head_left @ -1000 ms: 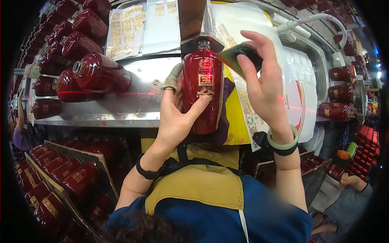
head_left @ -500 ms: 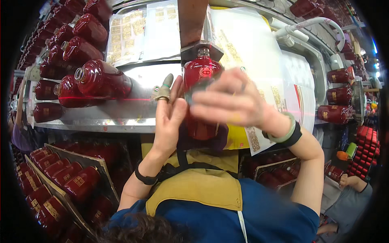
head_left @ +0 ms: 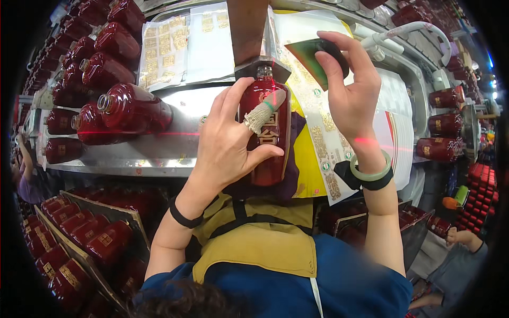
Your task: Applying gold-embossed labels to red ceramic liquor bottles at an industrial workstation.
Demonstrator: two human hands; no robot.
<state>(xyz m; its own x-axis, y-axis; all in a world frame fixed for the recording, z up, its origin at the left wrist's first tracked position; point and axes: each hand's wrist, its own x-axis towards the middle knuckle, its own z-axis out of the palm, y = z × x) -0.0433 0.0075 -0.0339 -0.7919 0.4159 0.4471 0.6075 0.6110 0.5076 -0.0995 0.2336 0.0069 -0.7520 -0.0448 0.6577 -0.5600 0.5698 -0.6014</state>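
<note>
I am seeing the left hand (head_left: 225, 140) spreading its fingers over the red bottle (head_left: 269, 172); right of the bottle, the right hand (head_left: 356, 95) is pinching a flat green-and-black tool (head_left: 314, 59).

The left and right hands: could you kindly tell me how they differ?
The left hand rests on the red bottle; the right hand, clear of it, holds a flat green-and-black tool. The left wears a finger cover, the right a pale bangle. Both wear black wristbands.

glossy, smooth red bottle (head_left: 268, 174) (gold characters (head_left: 268, 139) metallic-looking), rough cloth finger sleeve (head_left: 258, 117), shiny metal bench (head_left: 185, 108)
</note>
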